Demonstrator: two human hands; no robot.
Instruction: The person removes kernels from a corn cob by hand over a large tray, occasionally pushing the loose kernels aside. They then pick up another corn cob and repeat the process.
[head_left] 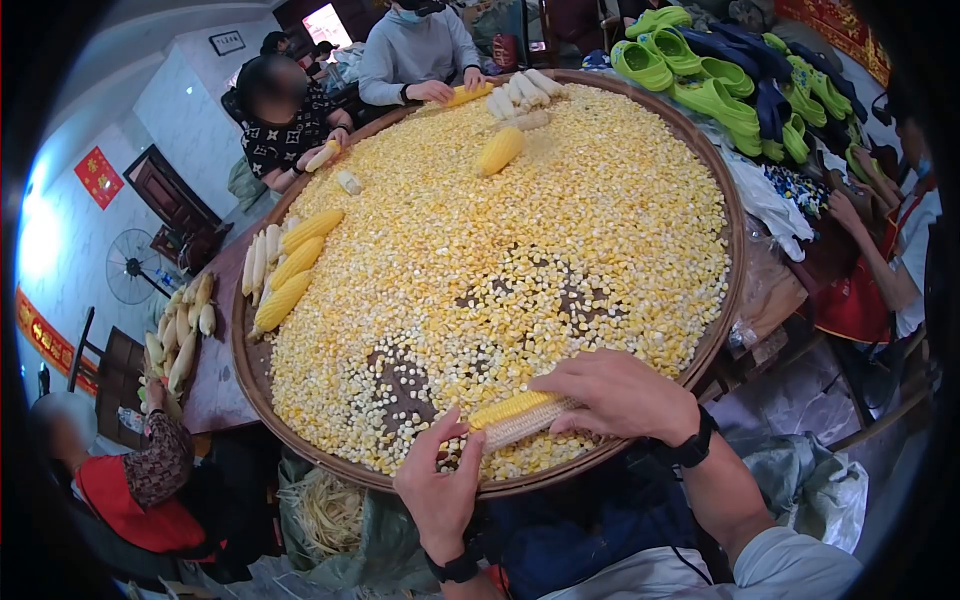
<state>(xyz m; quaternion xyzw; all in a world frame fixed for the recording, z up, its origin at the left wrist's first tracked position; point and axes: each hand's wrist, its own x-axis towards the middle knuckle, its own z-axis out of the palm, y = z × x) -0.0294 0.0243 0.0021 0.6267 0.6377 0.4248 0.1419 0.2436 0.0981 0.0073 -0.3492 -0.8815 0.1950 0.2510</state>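
Observation:
A partly stripped corn cob (517, 424) lies across between my two hands, just above the near rim of a big round tray (738, 255). Its upper side still bears yellow kernels, while the side facing me is bare and pale. My left hand (440, 490) pinches the left end between thumb and fingers. Around the right end is my right hand (625, 395), its fingers over the top and thumb below. Loose corn kernels (480, 215) cover most of the tray. Dark wristbands are on both my wrists.
Full corn cobs (297, 262) and stripped cobs (522, 92) lie on the tray. Two people work at its far edge, each holding corn. Unhusked corn (180, 325) is piled at left beside a person in red. Green clogs (715, 100) and another person are at right.

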